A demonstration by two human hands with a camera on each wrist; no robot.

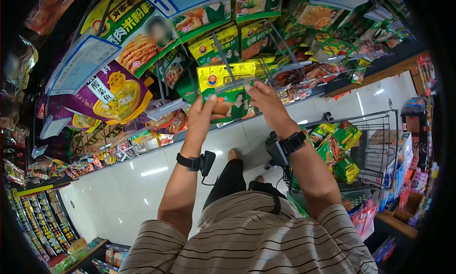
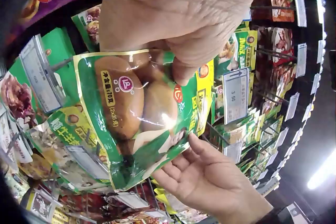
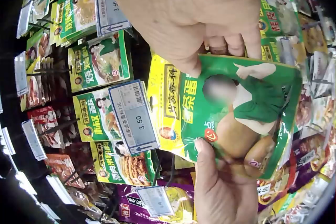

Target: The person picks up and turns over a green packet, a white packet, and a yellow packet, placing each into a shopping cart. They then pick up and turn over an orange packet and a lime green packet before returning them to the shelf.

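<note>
Okay, my left hand [image 1: 201,116] and right hand [image 1: 271,106] both pinch a green-yellow packet [image 3: 236,124]; wire cart [image 1: 396,131] holds similar packets [image 1: 346,136].

White glare spots the packet [image 2: 137,113] and the floor [image 1: 116,191] below it; in the left wrist view a lamp [image 2: 322,170] glares right of it. Fisheye distortion bends everything around it, corners black.

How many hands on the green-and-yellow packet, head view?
2: the left hand pinches the packet at its left side, the right hand at its right. Some fingers are hidden behind it; no other hand shows on it.
</note>
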